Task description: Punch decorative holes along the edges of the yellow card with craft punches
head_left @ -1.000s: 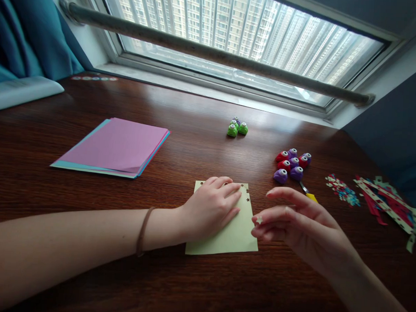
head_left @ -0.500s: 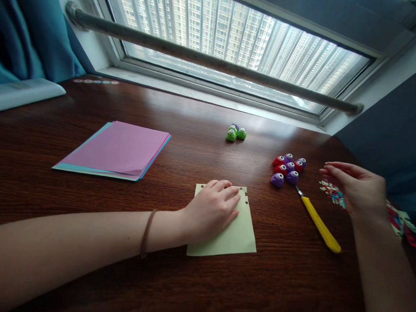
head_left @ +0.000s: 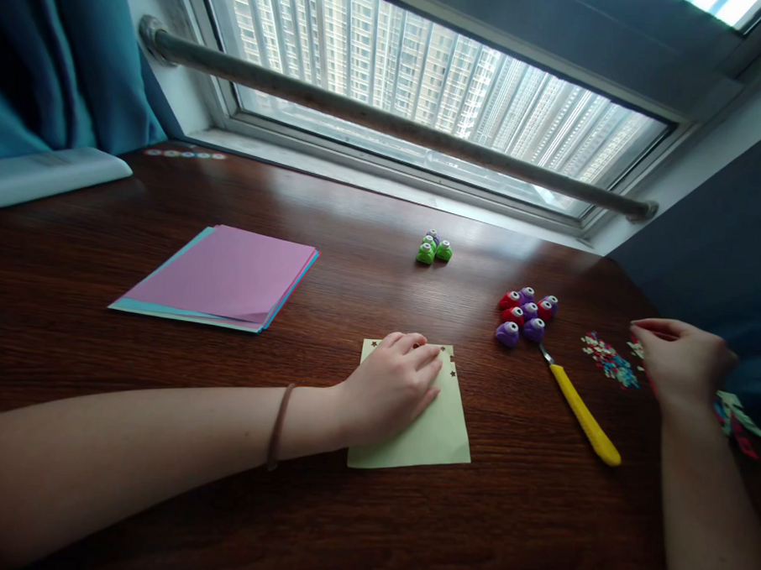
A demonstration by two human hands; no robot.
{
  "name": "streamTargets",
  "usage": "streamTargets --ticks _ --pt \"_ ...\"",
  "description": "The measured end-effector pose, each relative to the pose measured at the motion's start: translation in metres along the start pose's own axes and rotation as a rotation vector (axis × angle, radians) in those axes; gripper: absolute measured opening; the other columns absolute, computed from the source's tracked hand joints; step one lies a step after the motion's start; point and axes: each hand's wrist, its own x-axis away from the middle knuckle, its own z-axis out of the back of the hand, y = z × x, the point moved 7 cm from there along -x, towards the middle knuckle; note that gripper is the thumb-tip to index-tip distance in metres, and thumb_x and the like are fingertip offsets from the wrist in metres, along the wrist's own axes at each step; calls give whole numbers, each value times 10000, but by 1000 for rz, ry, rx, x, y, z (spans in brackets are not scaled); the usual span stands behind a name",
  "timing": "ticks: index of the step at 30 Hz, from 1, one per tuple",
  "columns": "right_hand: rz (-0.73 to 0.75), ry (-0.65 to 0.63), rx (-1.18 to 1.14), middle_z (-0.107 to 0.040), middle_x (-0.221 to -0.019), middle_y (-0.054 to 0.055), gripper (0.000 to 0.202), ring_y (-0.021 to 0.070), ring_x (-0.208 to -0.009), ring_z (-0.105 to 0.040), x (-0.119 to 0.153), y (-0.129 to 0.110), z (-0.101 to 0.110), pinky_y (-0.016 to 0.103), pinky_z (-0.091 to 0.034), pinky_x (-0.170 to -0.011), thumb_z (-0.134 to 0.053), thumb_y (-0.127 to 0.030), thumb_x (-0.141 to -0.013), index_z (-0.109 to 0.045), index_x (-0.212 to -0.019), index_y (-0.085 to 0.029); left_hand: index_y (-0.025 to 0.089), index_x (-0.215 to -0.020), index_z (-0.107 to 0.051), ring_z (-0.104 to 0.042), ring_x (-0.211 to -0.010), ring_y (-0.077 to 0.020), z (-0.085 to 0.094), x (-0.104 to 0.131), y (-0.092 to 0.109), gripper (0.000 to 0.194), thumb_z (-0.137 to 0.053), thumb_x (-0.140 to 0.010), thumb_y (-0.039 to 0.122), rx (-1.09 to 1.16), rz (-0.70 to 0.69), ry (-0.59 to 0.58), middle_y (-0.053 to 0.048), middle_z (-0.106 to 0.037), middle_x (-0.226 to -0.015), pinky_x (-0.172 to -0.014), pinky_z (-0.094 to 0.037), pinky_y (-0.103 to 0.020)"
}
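Now | our left hand (head_left: 392, 385) lies flat, released, on the yellow sheet (head_left: 434, 426) | right hand (head_left: 683, 361) beyond the yellow knife (head_left: 582, 414), grip unclear

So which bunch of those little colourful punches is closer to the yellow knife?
The red and purple bunch. It sits right by the tip of the yellow knife. The green bunch is farther back, toward the window.
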Motion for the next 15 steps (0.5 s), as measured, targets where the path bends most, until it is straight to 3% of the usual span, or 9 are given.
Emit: streamTargets --ticks 10,15 --pt "-20 -5 26 -616 -615 20 84 196 -552 -557 2 -2 -1 299 -414 -606 -702 -229 -695 -697 -778 -221 109 -1092 -549 -422 -1071 -265 -1 0 0 249 -461 -913 258 -2 -6 16 -86 -532 -1156 -910 -351 -415" --pt "105 -19 -40 -634 -669 41 99 210 -658 -598 11 -25 0 306 -416 -678 -675 -222 -729 -694 -823 -201 110 -1095 -549 -425 -1064 -264 -1 0 0 253 -465 -910 261 -10 -4 12 -85 -528 -1159 -899 -358 -413"
